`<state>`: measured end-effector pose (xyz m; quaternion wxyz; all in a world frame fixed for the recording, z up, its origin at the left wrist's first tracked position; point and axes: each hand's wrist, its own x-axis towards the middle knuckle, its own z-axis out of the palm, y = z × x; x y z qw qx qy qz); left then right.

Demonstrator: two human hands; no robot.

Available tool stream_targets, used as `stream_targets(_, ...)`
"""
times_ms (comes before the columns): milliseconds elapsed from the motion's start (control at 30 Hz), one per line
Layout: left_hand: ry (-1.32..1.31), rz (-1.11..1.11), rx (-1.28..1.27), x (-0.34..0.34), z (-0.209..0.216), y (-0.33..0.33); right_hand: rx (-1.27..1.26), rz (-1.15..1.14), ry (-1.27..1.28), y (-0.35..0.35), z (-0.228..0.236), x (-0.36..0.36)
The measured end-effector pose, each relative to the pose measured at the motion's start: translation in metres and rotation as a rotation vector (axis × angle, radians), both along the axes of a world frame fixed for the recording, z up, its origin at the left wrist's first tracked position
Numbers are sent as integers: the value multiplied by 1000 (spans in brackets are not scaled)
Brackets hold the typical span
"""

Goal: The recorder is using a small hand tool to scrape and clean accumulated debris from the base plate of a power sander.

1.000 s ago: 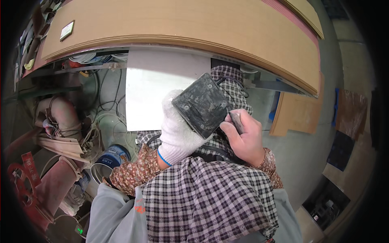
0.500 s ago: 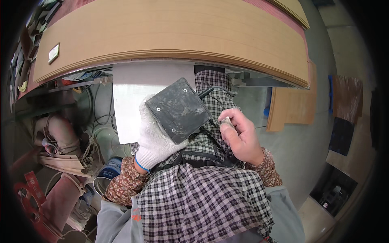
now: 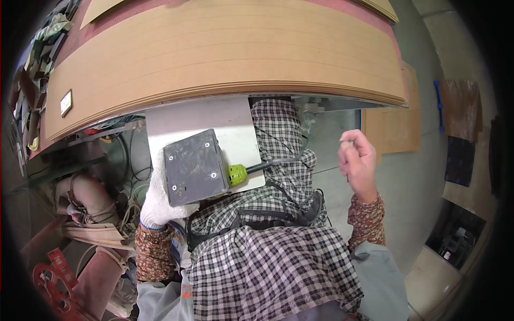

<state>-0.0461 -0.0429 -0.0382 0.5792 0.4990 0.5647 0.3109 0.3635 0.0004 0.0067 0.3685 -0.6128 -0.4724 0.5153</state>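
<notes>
Left of centre, the left hand (image 3: 156, 199) grips an upturned power tool (image 3: 194, 168), seemingly steadying it; any move calls for firm support. At right, the right hand (image 3: 358, 160) curls, contents unclear.

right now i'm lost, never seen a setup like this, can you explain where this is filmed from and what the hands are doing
There's no robot here: a person wears a fisheye camera on their head, looking down, so straight edges bend near the rim. The left hand, in a white glove, holds a tool with a square dark base showing four screws, a green body and a dark cord. The bare right hand is apart from it, fingers curled; whether it pinches something small is unclear. Ahead, tan boards lie stacked, with a small white card on top. Checked cloth covers the person's lap.
</notes>
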Motion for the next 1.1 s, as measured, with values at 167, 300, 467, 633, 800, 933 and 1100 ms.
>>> stream_targets(167,10,-150,65,-10,-3,10,-64,-338,-260,15,-29,52)
stream_targets(300,-70,-250,114,0,7,17,-125,-582,50,29,-26,69)
stream_targets(467,-271,-312,17,7,-17,23,-76,-705,302,25,-46,104)
stream_targets(633,-548,-198,-111,14,-20,19,20,-822,193,44,-66,158)
stream_targets(800,-353,-217,-81,19,-20,24,132,-917,96,37,-49,184)
stream_targets(933,-233,-282,-45,31,-12,33,24,-862,301,26,-69,196)
stream_targets(1100,-263,-220,-68,40,-16,33,-82,-864,391,12,-88,178)
